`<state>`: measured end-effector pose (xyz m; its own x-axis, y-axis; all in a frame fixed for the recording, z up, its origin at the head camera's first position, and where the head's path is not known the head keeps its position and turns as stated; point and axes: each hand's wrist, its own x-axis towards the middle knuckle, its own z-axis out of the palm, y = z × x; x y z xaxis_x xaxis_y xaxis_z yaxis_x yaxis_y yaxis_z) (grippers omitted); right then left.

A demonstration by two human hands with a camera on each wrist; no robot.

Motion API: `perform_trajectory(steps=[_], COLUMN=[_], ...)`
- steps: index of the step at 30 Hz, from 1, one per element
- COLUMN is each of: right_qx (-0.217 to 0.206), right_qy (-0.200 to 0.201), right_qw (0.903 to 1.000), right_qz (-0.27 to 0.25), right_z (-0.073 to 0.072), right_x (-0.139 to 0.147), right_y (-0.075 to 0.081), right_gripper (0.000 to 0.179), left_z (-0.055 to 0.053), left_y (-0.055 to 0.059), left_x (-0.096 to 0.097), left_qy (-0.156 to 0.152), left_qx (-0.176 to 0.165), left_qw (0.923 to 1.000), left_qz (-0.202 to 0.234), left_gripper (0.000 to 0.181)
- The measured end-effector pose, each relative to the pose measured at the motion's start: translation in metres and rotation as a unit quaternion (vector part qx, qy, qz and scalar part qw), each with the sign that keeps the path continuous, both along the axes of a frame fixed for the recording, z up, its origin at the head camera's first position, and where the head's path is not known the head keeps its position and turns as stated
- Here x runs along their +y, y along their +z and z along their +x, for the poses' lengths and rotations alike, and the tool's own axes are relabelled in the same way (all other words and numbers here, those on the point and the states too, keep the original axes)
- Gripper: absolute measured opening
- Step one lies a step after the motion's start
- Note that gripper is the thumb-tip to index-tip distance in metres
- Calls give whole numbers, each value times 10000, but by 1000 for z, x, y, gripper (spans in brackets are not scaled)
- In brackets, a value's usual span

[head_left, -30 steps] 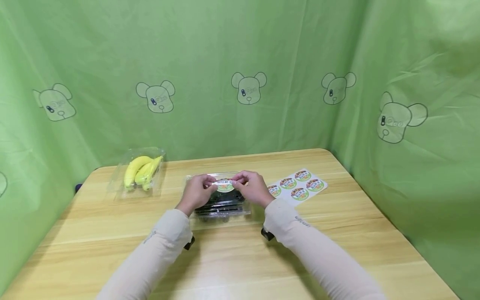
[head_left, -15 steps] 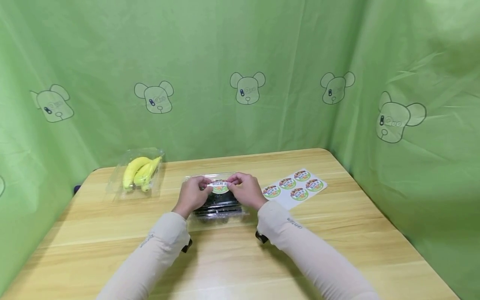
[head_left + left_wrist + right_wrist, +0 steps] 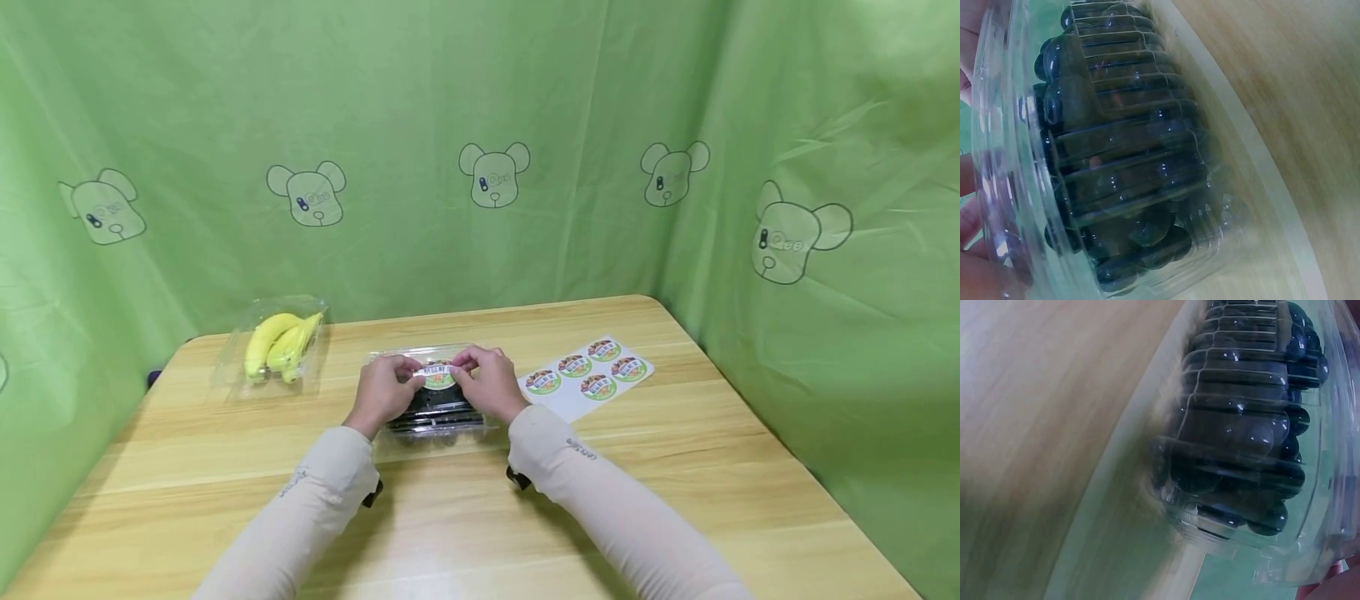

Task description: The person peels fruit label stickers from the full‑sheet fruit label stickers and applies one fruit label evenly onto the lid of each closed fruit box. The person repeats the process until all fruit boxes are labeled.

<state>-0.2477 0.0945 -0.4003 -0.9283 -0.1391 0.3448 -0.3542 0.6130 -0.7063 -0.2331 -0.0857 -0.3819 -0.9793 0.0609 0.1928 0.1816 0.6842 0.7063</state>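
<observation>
A round fruit-print sticker (image 3: pixel 437 377) is held by its two sides over the lid of a clear plastic clamshell box (image 3: pixel 442 430). My left hand (image 3: pixel 381 390) pinches its left edge between thumb and fingers. On the opposite edge, my right hand (image 3: pixel 489 385) pinches in the same way. Whether the sticker touches the lid cannot be told. Dark round fruit, like black grapes (image 3: pixel 1141 181), fills the ribbed box in the left wrist view. The right wrist view shows the same grapes (image 3: pixel 1241 431) from the other side; both hands are mostly cut off there.
To the right lies a white sheet of round stickers (image 3: pixel 576 408). A clear box (image 3: pixel 240 367) with yellow bananas (image 3: pixel 281 346) stands at the back left of the wooden table (image 3: pixel 442 533). Green curtains (image 3: pixel 405 100) enclose the table's back and sides.
Both hands have shifted slightly left with the sticker, which sits a little lower over the lid. The hands have come slightly closer together. The box has barely moved.
</observation>
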Motion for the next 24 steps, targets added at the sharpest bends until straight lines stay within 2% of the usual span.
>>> perform_trajectory(steps=[11, 24], right_qx=[73, 323], right_qy=[-164, -309], right_qw=[9998, 9985], right_qz=[96, 319], right_z=[2, 3], right_x=[-3, -5], right_y=[0, -4], right_gripper=[5, 4], left_z=[-2, -2], left_y=[-2, -3], left_x=[1, 2], left_qy=[-63, -153], left_qx=[180, 66], left_qw=[9998, 9998], left_qz=[-2, -64], left_gripper=[17, 16])
